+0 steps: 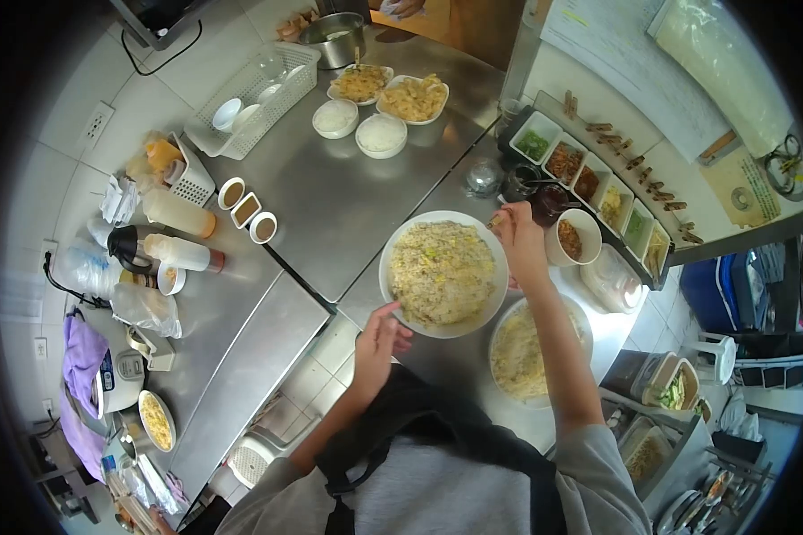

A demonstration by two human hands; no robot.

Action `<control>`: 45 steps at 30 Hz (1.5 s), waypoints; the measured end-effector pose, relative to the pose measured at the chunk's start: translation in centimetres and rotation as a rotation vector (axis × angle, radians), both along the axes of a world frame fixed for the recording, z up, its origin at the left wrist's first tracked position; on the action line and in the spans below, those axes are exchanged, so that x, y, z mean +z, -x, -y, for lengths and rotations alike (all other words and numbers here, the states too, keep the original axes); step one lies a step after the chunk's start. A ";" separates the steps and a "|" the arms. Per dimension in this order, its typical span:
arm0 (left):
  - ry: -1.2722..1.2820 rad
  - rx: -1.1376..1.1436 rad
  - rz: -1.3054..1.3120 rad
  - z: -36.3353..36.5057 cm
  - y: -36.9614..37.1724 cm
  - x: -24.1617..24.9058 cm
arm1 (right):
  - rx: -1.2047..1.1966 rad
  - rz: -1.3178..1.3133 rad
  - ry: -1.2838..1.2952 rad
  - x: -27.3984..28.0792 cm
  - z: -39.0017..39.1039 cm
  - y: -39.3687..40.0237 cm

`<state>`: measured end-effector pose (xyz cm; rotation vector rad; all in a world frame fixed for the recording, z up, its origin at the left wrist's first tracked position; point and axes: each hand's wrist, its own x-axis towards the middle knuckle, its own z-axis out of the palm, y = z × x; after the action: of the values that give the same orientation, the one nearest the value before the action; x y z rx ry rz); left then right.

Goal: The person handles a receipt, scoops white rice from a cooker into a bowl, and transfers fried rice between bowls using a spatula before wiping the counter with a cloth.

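A white plate heaped with fried rice [442, 272] is in front of me on the steel counter. My left hand [382, 334] touches its lower left rim, fingers bent and partly apart. At the plate's upper right edge, my right hand [516, 234] has its fingers pinched together over something too small to make out. Below my right forearm lies a second plate of fried rice [519, 357], partly covered by the arm. A white tub with brown bits [571, 239] stands just right of my right hand.
Topping containers [587, 183] line the right wall, with dark jars beside them. Rice bowls [381, 135] and plates of fried food [413, 96] stand at the back. Sauce cups [247, 210], bottles [178, 212] and a white basket [254, 107] are on the left.
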<state>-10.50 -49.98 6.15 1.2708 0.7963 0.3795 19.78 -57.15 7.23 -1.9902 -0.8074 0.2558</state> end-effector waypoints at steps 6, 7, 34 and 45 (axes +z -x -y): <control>0.108 0.031 0.082 -0.9 2.9 0.5 | -0.183 0.136 0.479 -1.5 -1.3 1.9; 0.084 0.050 0.060 -1.5 3.8 1.0 | -0.145 0.161 0.349 -1.8 -0.8 1.6; -0.400 0.284 -0.028 -16.5 24.6 1.8 | 1.107 1.402 -1.024 38.7 -14.9 25.1; -0.404 0.297 -0.319 -15.8 23.8 4.5 | 1.374 1.406 -1.337 42.0 -18.2 23.0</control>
<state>-34.30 -34.17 10.62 1.6175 1.2300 0.6076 -3.27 -39.00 49.21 0.1595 -2.2425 -0.8415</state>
